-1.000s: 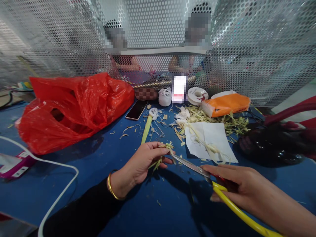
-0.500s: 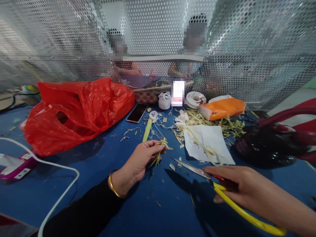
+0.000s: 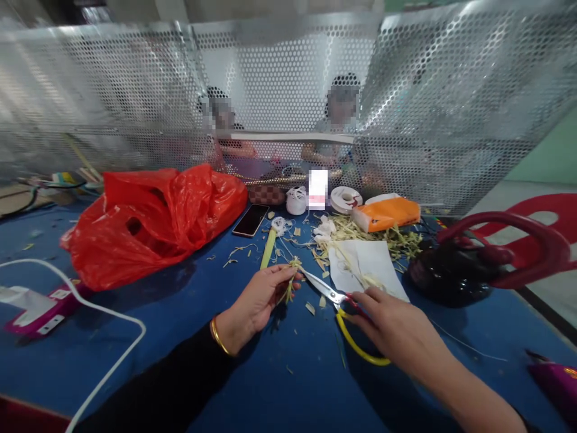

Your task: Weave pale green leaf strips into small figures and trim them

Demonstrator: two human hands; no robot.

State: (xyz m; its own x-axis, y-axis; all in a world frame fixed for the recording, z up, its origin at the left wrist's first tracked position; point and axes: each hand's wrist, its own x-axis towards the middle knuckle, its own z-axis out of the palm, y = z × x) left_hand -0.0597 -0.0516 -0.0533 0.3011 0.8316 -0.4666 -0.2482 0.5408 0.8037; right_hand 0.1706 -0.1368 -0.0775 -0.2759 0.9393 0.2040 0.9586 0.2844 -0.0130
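Observation:
Between the thumb and fingers of my left hand is a small piece of pale green plant-like strips, its ends hanging below the fingers. My right hand grips a pair of scissors with a yellow and red handle. The scissors' tips meet the upper part of the strip piece, close to my left fingertips. Just behind my left hand lies a flat yellow-green strip, with white thread at its far end. White paper with pale strips on it lies beyond my right hand.
A red plastic bag and a phone lie at the left. Behind are a thread ball, a ribbon spool and an orange packet on dried strips. A dark kettle stands right. Two people sit beyond a perforated screen.
My right hand has moved left and brought the scissors' tips to the piece in my left hand. The head view has tilted up and shifted right.

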